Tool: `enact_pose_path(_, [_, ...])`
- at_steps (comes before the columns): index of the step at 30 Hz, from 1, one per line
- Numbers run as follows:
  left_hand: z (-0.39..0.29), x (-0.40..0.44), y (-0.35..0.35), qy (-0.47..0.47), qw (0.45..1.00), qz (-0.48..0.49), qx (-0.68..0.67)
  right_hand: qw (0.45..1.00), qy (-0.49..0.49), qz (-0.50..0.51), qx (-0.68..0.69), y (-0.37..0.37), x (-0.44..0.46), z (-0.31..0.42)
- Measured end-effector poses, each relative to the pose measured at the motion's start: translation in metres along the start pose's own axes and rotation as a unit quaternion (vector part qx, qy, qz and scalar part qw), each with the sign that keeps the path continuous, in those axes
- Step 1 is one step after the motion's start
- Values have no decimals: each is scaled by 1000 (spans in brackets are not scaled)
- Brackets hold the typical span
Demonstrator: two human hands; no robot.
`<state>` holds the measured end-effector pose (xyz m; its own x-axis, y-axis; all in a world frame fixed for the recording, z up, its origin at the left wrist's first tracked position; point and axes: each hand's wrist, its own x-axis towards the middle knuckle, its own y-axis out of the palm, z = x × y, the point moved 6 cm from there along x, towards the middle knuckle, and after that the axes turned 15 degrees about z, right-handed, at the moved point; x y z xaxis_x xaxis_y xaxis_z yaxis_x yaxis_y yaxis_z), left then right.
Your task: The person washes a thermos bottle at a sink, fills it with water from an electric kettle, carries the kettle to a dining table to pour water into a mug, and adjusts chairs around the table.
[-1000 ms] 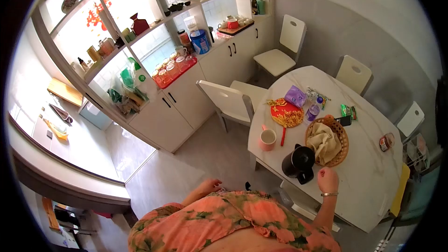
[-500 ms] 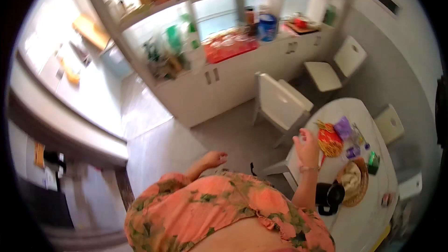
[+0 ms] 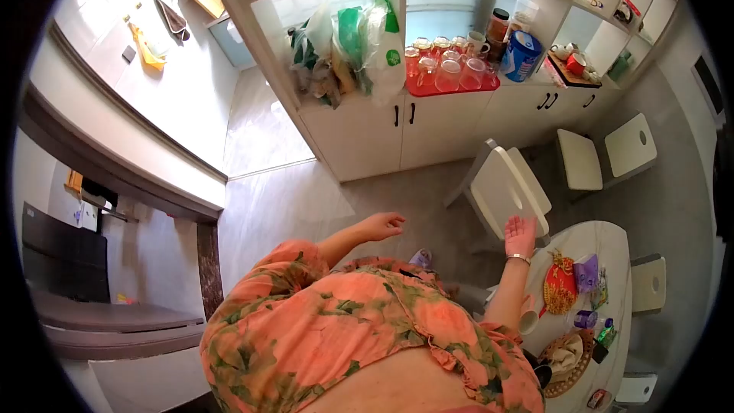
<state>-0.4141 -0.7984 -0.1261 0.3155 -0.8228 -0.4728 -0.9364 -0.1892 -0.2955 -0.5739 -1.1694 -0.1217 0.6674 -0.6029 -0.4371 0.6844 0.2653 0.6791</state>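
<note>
My left hand (image 3: 384, 226) is held out over the grey floor, its fingers loosely apart with nothing in them. My right hand (image 3: 520, 237), with a bracelet at the wrist, is raised with the palm up and fingers spread, empty. It is beside the back of a white chair (image 3: 505, 187). Nearest to its forearm on the marble table (image 3: 608, 248) are a pink mug (image 3: 528, 321), partly hidden, and a red round fan (image 3: 560, 284).
A woven basket (image 3: 585, 359) with cloth, a purple packet (image 3: 586, 274) and a bottle stand on the table. Ahead is a white cabinet (image 3: 443, 131) bearing a red tray (image 3: 451, 90) of glasses, plastic bags (image 3: 359, 46) and a blue tin (image 3: 521, 56).
The view has swung left towards the cabinet, and the table now sits at the lower right. My right hand has moved from beside the kettle to near the chair and has opened.
</note>
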Motion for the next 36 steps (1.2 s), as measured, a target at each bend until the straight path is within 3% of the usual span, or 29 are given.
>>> enact_pose_path(3, [-46,38,-30,3,1000,-11,4,989,-68,-25,127,16,7,8])
enact_pose_path(4, [-59,58,-44,31,999,-21,21,980,-102,64,159,13,26,13])
enact_pose_path(5, [-74,83,-53,73,996,-24,47,972,-131,88,176,17,35,16])
enact_pose_path(6, [-92,100,-55,60,993,-22,96,972,-41,37,227,6,38,-19])
enact_pose_path(10, [-169,170,-77,145,960,-44,236,957,-71,18,280,12,73,-18])
enact_pose_path(12, [-200,184,-73,194,905,-111,362,960,-63,-14,272,4,80,-27])
enact_pose_path(15, [-215,213,-64,229,880,-70,411,957,-91,1,276,15,82,-21])
enact_pose_path(16, [-221,224,-64,239,871,-43,428,973,-44,-5,229,17,74,-29])
enact_pose_path(18, [-206,253,-60,219,893,0,392,969,-65,42,236,48,74,-18])
enact_pose_path(21, [-188,236,-62,158,922,-39,351,980,-32,70,184,51,82,-28])
enact_pose_path(23, [-200,250,-56,199,914,-6,354,971,-89,74,207,33,110,-20])
enact_pose_path(24, [-200,248,-64,193,916,-15,352,975,-96,27,199,35,110,-21])
enact_pose_path(26, [-196,242,-70,179,962,-3,205,979,-91,10,181,20,115,-15])
enact_pose_path(30, [-146,261,-77,91,986,1,137,977,-80,-77,180,11,129,-35])
enact_pose_path(32, [-130,248,-76,59,993,96,39,976,-74,-95,182,20,126,-39])
enact_pose_path(36, [-94,262,-76,64,993,95,39,974,-118,-105,164,23,122,-26])
